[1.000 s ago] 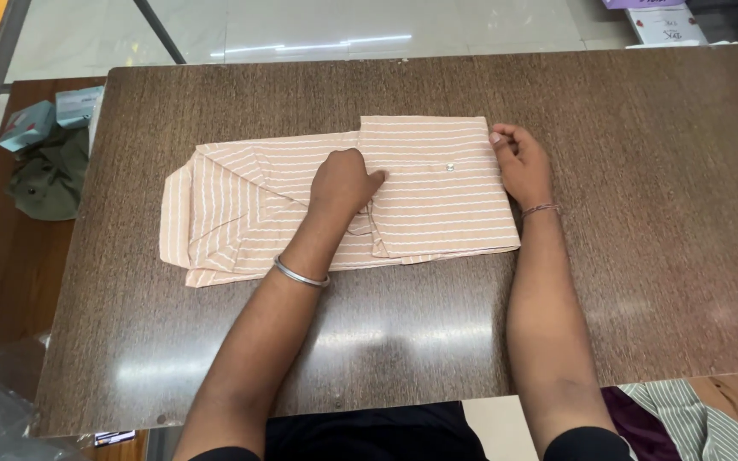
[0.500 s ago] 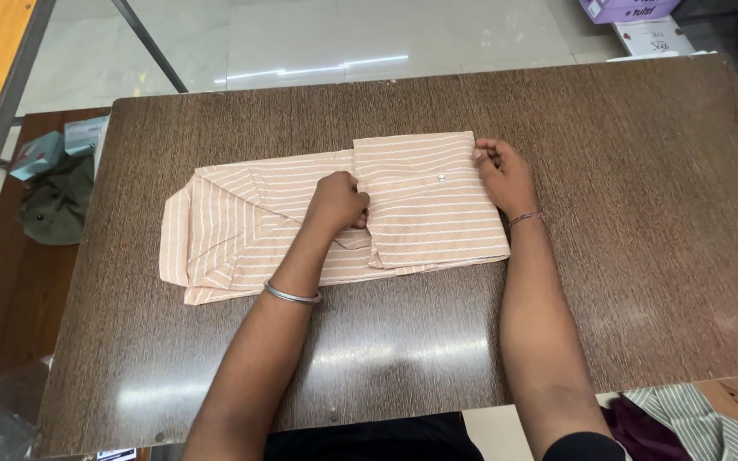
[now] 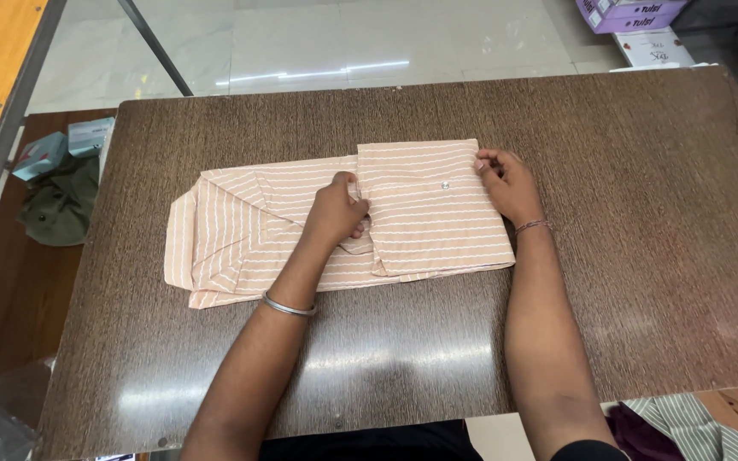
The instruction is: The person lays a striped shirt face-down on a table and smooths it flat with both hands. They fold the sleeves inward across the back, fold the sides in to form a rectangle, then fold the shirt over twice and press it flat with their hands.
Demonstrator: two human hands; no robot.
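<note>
Left hand (image 3: 337,213) apparently hides fold edge of striped shirt (image 3: 437,222).

soft striped cloth shirt (image 3: 420,213), glossy wood-grain table (image 3: 625,282), metal bangle (image 3: 288,306)

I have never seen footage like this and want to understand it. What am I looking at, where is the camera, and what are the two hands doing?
There is no machine here: a person works with two bare hands, and a camera worn on their head looks down at them. A peach cotton shirt with thin white stripes, partly folded, lies on a dark brown wood-grain table. The left hand, with a silver metal bangle on its wrist, presses on the middle of the shirt at a fold edge. The right hand pinches the shirt's right edge. An olive green cloth lies off the table's left side.
</note>
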